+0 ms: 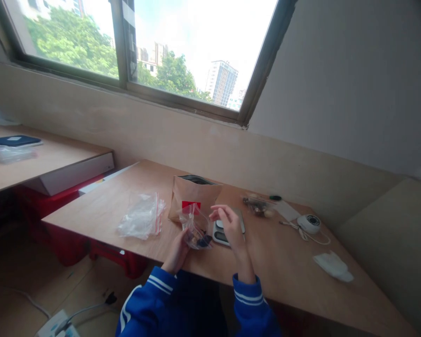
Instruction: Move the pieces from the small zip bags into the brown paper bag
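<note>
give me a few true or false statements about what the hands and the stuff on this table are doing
1. The left hand holds a small clear bag with dark contents. True.
2. The right hand grips the brown paper bag. False: it is raised with fingers spread over a small scale, beside the clear bag.
3. The paper bag stands upright behind the hands. True.
4. A pile of empty plastic bags lies to the right of the scale. False: it lies to the left, past the paper bag.
5. A white tissue lies on the table at the right. True.
</note>
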A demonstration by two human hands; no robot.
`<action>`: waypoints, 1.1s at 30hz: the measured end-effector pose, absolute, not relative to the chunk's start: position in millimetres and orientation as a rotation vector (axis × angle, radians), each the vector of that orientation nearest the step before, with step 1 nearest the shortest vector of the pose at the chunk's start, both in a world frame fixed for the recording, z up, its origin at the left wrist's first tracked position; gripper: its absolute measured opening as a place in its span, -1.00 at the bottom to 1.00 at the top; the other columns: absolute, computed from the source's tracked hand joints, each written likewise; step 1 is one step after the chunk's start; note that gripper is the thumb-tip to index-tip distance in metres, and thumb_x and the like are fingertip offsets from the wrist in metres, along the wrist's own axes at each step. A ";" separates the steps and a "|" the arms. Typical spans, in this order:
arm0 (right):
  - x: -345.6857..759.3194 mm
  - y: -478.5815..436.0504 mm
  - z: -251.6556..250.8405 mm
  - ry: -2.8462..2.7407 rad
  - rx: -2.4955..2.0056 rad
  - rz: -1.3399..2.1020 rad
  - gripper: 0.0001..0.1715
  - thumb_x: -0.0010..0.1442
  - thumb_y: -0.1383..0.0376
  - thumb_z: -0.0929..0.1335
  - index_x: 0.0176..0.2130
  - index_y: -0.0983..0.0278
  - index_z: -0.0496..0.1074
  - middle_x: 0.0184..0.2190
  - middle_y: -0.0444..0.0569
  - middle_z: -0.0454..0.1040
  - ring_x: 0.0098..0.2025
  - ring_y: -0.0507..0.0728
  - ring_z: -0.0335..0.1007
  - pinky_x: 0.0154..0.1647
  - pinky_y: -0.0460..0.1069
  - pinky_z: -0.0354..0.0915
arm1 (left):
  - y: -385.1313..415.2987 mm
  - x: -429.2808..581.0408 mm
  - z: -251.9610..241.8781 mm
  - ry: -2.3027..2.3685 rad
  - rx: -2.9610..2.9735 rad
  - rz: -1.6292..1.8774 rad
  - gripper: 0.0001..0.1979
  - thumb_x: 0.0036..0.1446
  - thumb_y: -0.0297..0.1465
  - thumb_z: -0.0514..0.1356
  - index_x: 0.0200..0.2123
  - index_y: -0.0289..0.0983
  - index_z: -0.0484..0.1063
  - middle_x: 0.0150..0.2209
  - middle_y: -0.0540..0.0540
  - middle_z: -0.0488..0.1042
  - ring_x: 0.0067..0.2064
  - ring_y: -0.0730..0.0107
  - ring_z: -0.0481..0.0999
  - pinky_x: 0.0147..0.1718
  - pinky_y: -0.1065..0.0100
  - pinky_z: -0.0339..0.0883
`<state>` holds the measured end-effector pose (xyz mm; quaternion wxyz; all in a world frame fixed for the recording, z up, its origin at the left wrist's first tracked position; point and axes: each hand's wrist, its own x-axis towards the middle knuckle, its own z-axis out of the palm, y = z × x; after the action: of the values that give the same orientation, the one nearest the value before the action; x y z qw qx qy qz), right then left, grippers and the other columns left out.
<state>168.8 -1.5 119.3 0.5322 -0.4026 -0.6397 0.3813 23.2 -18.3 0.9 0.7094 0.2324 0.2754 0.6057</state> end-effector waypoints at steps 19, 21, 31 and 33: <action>185.6 -3.0 74.9 -1.744 -0.952 1.430 -0.65 0.08 0.36 0.29 -0.14 0.22 0.53 -0.12 -0.02 0.56 -0.05 0.16 0.45 0.06 0.13 0.29 | -23.6 13.2 3.2 0.490 0.499 1.329 -0.52 -0.06 -0.53 0.16 0.01 -0.35 0.42 -0.02 -0.20 0.51 0.05 0.13 0.43 0.10 0.20 0.17; 188.5 -4.3 74.7 -1.652 -0.990 1.498 -0.66 0.10 0.32 0.28 -0.13 0.19 0.52 -0.12 -0.04 0.55 -0.06 0.15 0.45 0.01 0.10 0.32 | -24.0 14.0 3.2 0.491 0.531 1.338 -0.46 -0.13 -0.59 0.18 0.02 -0.32 0.42 -0.02 -0.19 0.51 0.07 0.12 0.42 0.10 0.22 0.17; 198.7 -3.0 69.9 -1.613 -0.808 1.588 -0.61 0.08 0.24 0.41 -0.06 0.21 0.46 -0.08 0.01 0.51 -0.05 0.14 0.41 0.00 0.07 0.31 | -23.8 16.9 5.2 0.599 0.586 1.314 -0.58 -0.09 -0.51 0.31 -0.07 -0.35 0.48 -0.05 -0.23 0.53 -0.03 0.18 0.50 0.01 0.28 0.28; 199.5 -0.4 66.2 -1.610 -0.811 1.564 -0.60 0.05 0.25 0.43 -0.07 0.21 0.47 -0.08 0.01 0.51 -0.07 0.15 0.42 -0.01 0.08 0.31 | -23.8 16.0 4.8 0.588 0.599 1.268 -0.58 -0.08 -0.51 0.30 -0.06 -0.36 0.48 -0.06 -0.23 0.53 -0.04 0.18 0.51 -0.02 0.29 0.30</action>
<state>199.5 -0.4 66.2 0.3683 -0.3160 -0.6272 0.6092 16.0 -23.8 4.8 0.7247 0.2715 0.2664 0.5746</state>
